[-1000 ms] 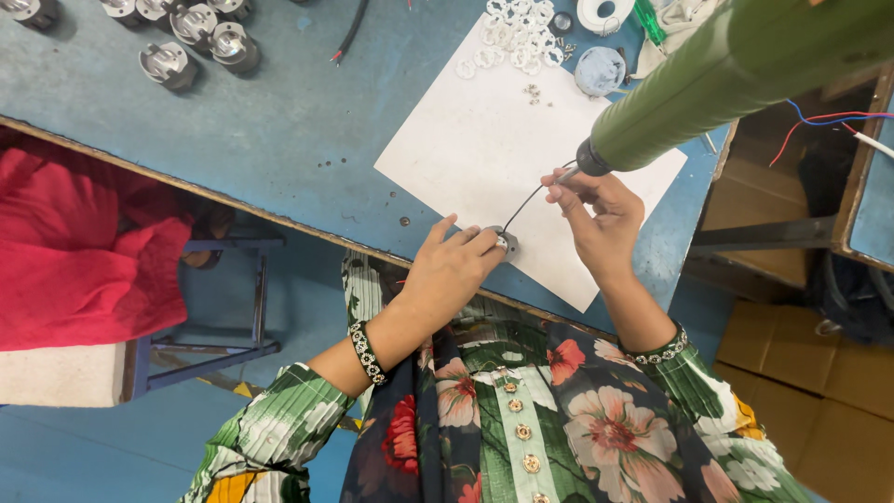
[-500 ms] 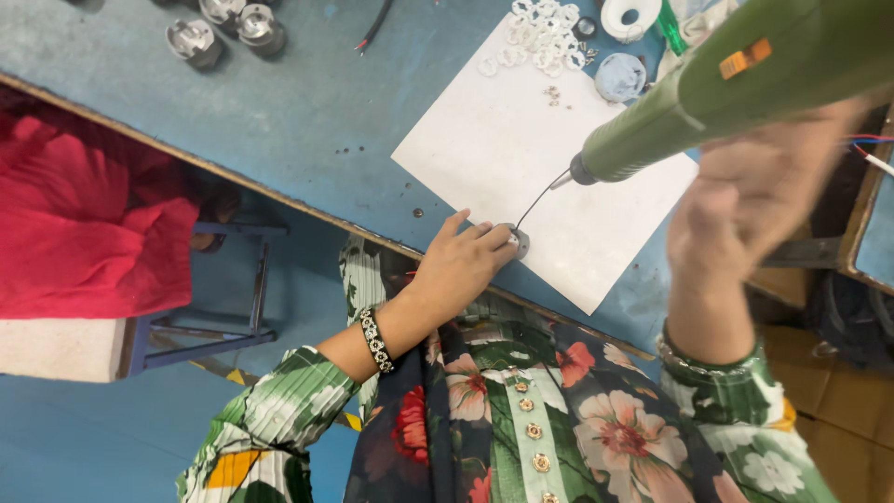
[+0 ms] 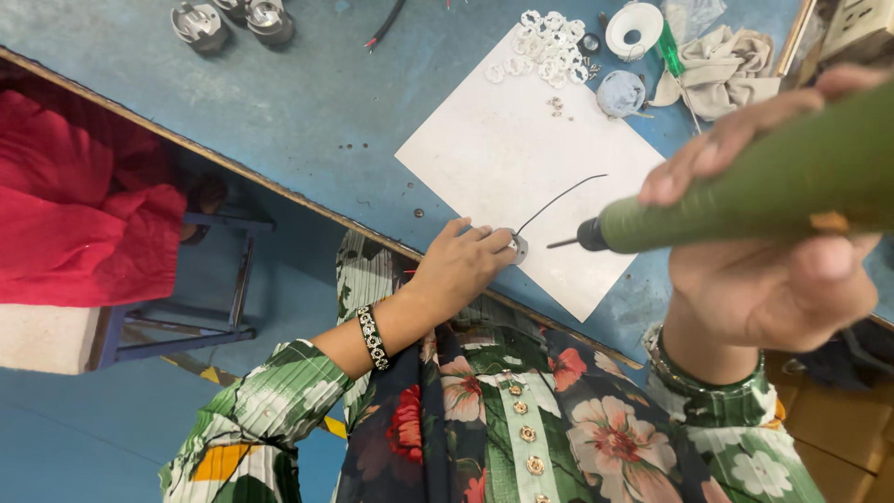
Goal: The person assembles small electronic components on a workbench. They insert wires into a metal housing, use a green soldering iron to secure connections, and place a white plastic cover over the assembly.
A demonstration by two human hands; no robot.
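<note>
Left hand (image 3: 458, 270) pins a small round metal part (image 3: 517, 247) with a black wire (image 3: 559, 197) at the white sheet's (image 3: 521, 158) near edge on the bench (image 3: 307, 112). Right hand (image 3: 773, 279) grips a green power screwdriver (image 3: 745, 200), raised, bit apart from the part. Judged: fastening step; the bit needs lowering and alignment.

two hands (image 3: 461, 270), one green screwdriver (image 3: 745, 191), two metal housings (image 3: 200, 25)

Green patterned pleated sleeves, dark floral dress with pale green button placket, beaded black-and-white bracelet (image 3: 373, 337) on left wrist
</note>
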